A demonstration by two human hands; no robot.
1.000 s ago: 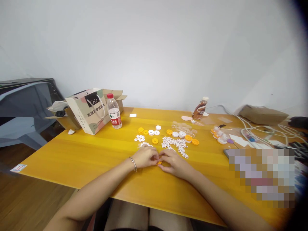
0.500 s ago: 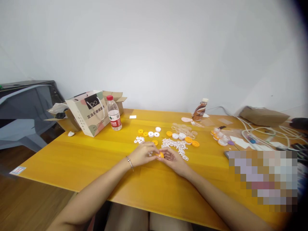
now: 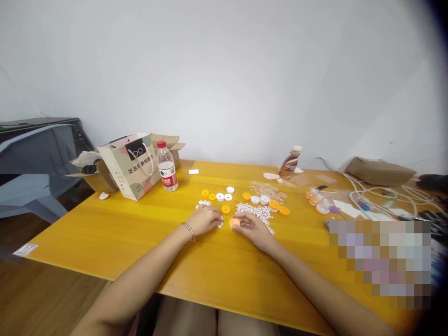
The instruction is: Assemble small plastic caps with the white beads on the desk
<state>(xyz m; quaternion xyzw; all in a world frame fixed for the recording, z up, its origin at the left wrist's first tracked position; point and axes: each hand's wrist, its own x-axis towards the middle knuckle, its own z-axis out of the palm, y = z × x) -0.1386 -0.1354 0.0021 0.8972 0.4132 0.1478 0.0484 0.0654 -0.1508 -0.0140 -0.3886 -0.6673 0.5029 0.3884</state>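
Centrally, a small round orange plastic disc (image 3: 234, 223) is being pinched in the fingertips of the right hand (image 3: 252, 227), low over the glossy yellow wooden table (image 3: 122, 233). Tiny white plastic rings (image 3: 220, 221) are being touched by the left hand (image 3: 205, 219), fingers curled down – whether anything is clamped there cannot be told. Beyond, smooth orange and white round caps (image 3: 224, 196) are lying scattered beside a lacy white heap of small pieces (image 3: 257, 211). A clear plastic water bottle (image 3: 166, 166) and a printed paper bag (image 3: 131, 165) are standing against a plain white wall (image 3: 224, 70).
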